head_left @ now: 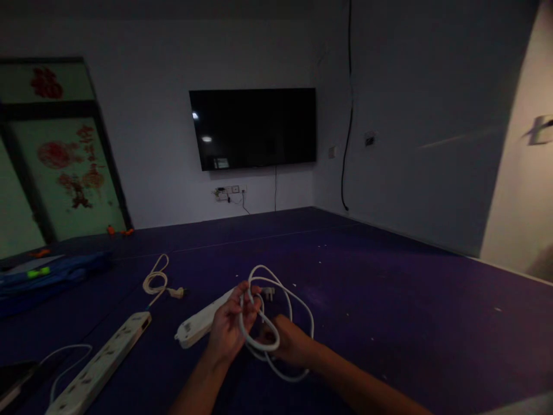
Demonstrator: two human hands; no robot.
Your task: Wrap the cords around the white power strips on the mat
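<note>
A white power cord runs in loose loops around both of my hands. My left hand is closed around part of the looped cord, fingers pointing up. Lower and to the right, my right hand is closed at the cord, its fingertips partly hidden behind a loop. A white power strip lies on the purple surface just behind my left hand, which covers its right end. The cord's plug shows beyond the loops, with its prongs visible.
A second, longer power strip lies at the left, its beige cord coiled behind it with a plug. A thin white cable curves beside it. Blue fabric lies farther left. A television hangs on the far wall.
</note>
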